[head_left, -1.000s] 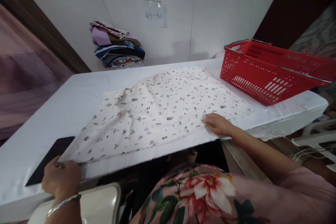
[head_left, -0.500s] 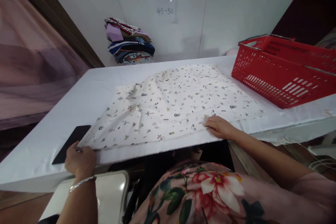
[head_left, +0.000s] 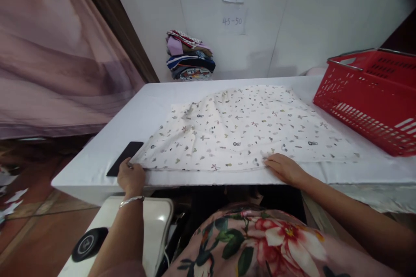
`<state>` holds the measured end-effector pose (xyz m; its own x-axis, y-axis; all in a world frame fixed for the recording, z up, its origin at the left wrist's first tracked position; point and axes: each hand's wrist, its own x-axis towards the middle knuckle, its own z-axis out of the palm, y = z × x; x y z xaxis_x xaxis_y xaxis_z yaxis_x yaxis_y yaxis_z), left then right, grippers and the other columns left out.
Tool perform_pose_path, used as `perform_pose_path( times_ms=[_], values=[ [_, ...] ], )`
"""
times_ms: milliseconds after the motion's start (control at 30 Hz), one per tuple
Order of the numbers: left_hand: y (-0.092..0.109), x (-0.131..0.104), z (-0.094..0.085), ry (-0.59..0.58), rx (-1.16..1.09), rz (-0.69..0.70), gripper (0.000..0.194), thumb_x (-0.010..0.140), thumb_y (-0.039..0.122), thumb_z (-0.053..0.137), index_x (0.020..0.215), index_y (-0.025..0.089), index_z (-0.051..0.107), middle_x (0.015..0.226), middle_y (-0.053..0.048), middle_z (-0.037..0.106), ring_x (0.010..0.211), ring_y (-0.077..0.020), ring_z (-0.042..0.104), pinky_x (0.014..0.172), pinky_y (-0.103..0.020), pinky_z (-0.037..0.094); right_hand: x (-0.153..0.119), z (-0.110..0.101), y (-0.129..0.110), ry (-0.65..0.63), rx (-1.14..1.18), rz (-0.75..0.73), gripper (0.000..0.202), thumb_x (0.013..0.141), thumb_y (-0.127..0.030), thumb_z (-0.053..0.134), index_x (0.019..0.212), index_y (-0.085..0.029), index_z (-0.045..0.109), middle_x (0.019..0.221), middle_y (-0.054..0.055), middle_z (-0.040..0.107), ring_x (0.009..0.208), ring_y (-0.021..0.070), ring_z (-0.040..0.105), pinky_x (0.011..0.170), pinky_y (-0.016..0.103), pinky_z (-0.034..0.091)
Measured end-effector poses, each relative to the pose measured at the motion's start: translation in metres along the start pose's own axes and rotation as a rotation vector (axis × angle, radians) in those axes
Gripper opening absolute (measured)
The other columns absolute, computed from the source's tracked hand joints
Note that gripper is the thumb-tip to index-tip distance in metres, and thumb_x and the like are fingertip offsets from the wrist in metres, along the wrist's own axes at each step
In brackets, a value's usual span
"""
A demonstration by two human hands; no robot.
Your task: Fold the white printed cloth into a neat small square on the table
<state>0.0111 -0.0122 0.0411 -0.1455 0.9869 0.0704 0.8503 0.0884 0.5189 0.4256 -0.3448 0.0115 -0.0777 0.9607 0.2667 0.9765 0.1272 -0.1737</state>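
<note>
A white cloth printed with small palm trees and other little figures lies spread over the white-covered table. It is wrinkled and raised at its left part. My left hand is closed on the near left corner of the cloth, beside a flat black object. Something metallic glints at its fingers, too small to make out. Farther right along the near edge, my right hand has its bent fingers closed on the cloth; the thumb is hidden.
At the back right of the table stands a red plastic basket with metal handles. Folded fabrics are stacked by the wall. A pink curtain hangs at left. Below the table's front edge, a white stool carries a round black object.
The view has turned left, so everything sits farther right in the picture and the round black object on the stool now shows. Both hands keep about the same places on the cloth.
</note>
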Motion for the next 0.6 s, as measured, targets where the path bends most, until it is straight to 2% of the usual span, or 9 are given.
perform_pose_path(
  times_ms=[100,200,333,467,533,600],
  values=[
    [-0.004,0.005,0.000,0.070,-0.017,-0.034,0.046,0.083,0.023,0.044,0.126,0.007,0.049,0.121,-0.018,0.056,0.110,-0.0302,0.053,0.093,-0.039,0.039,-0.004,0.002,0.000,0.039,-0.015,-0.020,0.029,0.086,-0.015,0.041,0.101,-0.018,0.066,0.097,0.012,0.065,0.087,0.0219,0.058,0.076,0.038,0.051],
    [-0.008,0.010,-0.001,0.052,-0.048,-0.064,0.047,0.079,0.022,0.049,0.124,0.008,0.052,0.115,-0.018,0.060,0.107,-0.0312,0.056,0.090,-0.040,0.042,-0.007,0.003,-0.002,0.082,0.007,-0.019,0.031,0.085,-0.016,0.042,0.105,-0.022,0.064,0.100,0.011,0.066,0.090,0.0222,0.060,0.079,0.041,0.051],
    [-0.012,0.017,-0.003,0.051,-0.071,-0.057,0.049,0.075,0.023,0.050,0.122,0.010,0.055,0.109,-0.018,0.063,0.103,-0.0325,0.058,0.087,-0.041,0.044,-0.010,0.011,0.003,0.065,0.005,-0.017,0.040,0.081,-0.013,0.044,0.112,-0.030,0.061,0.106,0.009,0.065,0.095,0.0228,0.061,0.079,0.042,0.052],
    [-0.012,0.023,-0.007,0.006,-0.070,-0.072,0.050,0.072,0.023,0.051,0.119,0.010,0.057,0.104,-0.018,0.064,0.099,-0.0333,0.060,0.085,-0.042,0.045,-0.009,0.019,0.016,0.167,-0.095,-0.018,0.041,0.079,-0.011,0.041,0.108,-0.030,0.063,0.104,0.008,0.067,0.092,0.0234,0.064,0.076,0.041,0.054],
    [-0.011,0.024,-0.009,0.000,-0.120,-0.090,0.047,0.069,0.022,0.053,0.114,0.010,0.060,0.094,-0.016,0.066,0.092,-0.0321,0.061,0.082,-0.041,0.047,-0.008,0.018,0.022,0.225,-0.125,-0.010,0.039,0.077,-0.012,0.041,0.103,-0.030,0.064,0.101,0.009,0.068,0.089,0.0238,0.065,0.074,0.041,0.055],
    [-0.010,0.026,-0.012,-0.007,-0.287,-0.149,0.041,0.067,0.018,0.053,0.107,0.011,0.062,0.084,-0.012,0.066,0.082,-0.0274,0.063,0.075,-0.037,0.050,-0.010,0.014,0.026,0.252,-0.102,0.024,0.037,0.076,-0.014,0.043,0.101,-0.031,0.064,0.101,0.008,0.068,0.089,0.0239,0.065,0.074,0.040,0.056]
  ],
)
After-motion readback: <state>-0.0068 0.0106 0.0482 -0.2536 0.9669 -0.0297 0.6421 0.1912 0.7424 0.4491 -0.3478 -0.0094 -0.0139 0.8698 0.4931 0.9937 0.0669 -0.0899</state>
